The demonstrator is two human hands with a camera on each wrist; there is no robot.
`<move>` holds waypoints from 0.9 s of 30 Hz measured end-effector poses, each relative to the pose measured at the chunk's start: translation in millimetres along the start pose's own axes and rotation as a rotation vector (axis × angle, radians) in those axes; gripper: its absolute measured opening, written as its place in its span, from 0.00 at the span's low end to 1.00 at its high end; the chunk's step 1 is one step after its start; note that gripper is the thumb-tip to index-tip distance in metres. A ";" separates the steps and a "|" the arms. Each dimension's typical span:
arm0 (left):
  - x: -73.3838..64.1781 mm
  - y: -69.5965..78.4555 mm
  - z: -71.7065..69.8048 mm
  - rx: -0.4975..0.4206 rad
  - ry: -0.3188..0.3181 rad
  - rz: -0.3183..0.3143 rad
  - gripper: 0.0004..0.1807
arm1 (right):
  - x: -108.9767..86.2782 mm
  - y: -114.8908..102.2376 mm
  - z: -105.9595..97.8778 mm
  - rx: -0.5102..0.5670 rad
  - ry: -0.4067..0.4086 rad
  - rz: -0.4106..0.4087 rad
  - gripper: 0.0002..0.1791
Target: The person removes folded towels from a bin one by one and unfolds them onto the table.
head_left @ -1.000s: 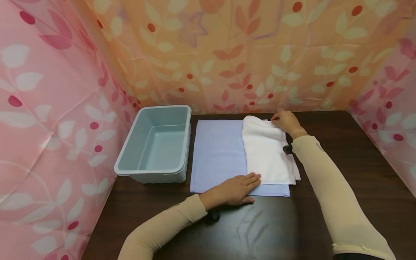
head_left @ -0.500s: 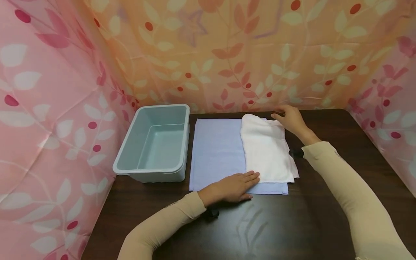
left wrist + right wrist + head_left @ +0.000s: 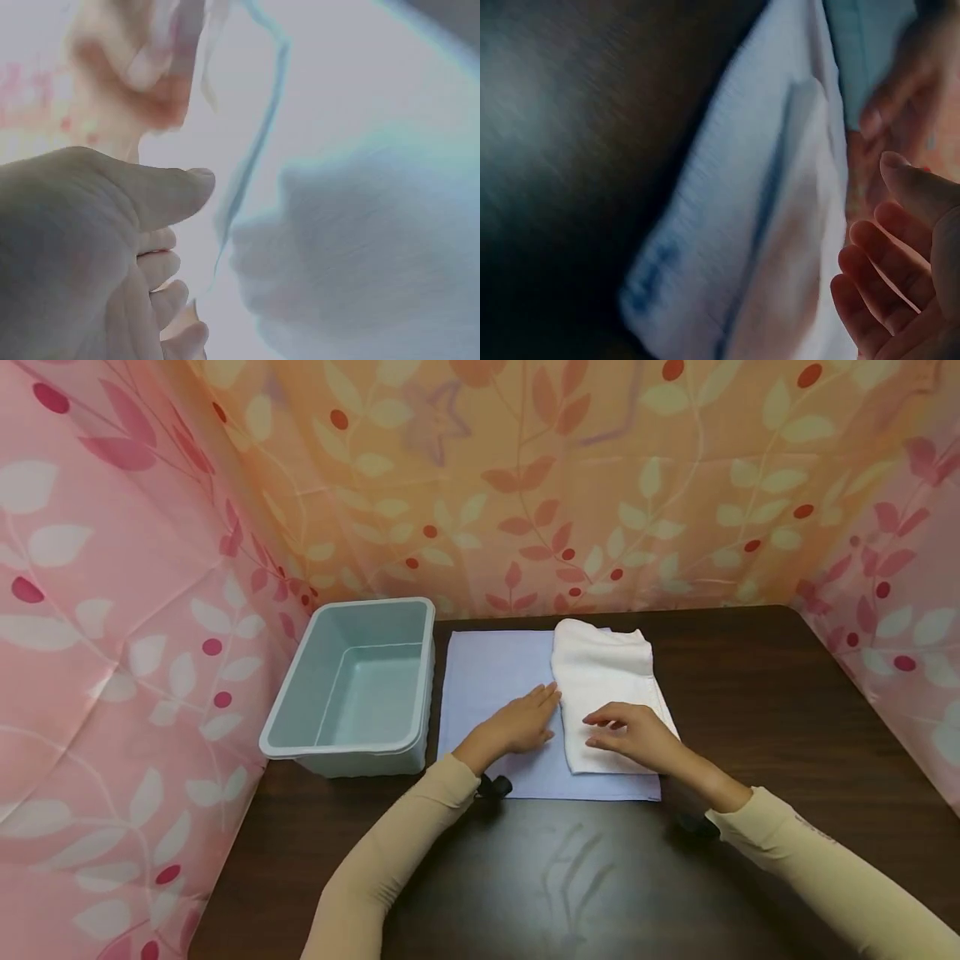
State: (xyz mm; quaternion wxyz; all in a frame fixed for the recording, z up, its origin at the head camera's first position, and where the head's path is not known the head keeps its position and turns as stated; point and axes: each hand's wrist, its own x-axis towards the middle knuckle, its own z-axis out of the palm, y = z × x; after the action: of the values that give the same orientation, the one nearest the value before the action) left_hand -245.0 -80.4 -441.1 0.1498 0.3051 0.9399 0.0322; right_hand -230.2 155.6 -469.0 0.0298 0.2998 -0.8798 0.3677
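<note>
A pale blue towel [image 3: 495,664] lies flat on the table, with a white towel [image 3: 600,668] spread over its right part. The white one shows slight creases near its far end. My left hand [image 3: 519,722] is over the blue towel, fingers extended, their tips right at the white towel's left edge. Holding nothing, my right hand [image 3: 633,735] is above the near part of the white towel, fingers loosely bent. In the left wrist view, the left thumb [image 3: 169,195] stands apart from the fingers. The right wrist view shows the right fingers [image 3: 881,277] relaxed beside the cloth.
A grey-blue plastic tub [image 3: 375,693] stands left of the towels, close to the blue one. The dark wooden table [image 3: 750,693] extends to the right and toward me. Floral curtains [image 3: 480,485] close off the back and sides.
My left hand has slid from the near edge up to the white towel's left edge. The right hand has let go of the far right corner and come nearer, over the white towel.
</note>
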 end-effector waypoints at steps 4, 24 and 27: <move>26.0 -22.3 -13.2 -0.118 -0.029 -0.069 0.46 | -4.7 -2.1 17.8 -0.010 -0.015 -0.054 0.19; 75.6 -54.9 -14.8 -0.159 -0.051 -0.205 0.60 | -4.3 -3.9 33.7 -0.304 0.014 -0.095 0.27; 77.6 -54.3 -14.3 -0.153 -0.067 -0.216 0.61 | -4.3 -3.0 35.9 -0.310 0.026 -0.100 0.24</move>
State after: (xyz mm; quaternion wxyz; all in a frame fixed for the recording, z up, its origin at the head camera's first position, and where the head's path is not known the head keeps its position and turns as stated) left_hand -339.6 -78.8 -456.0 0.2063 0.1908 0.9566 0.0772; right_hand -219.0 132.3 -494.4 0.1054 0.3304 -0.9095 0.2293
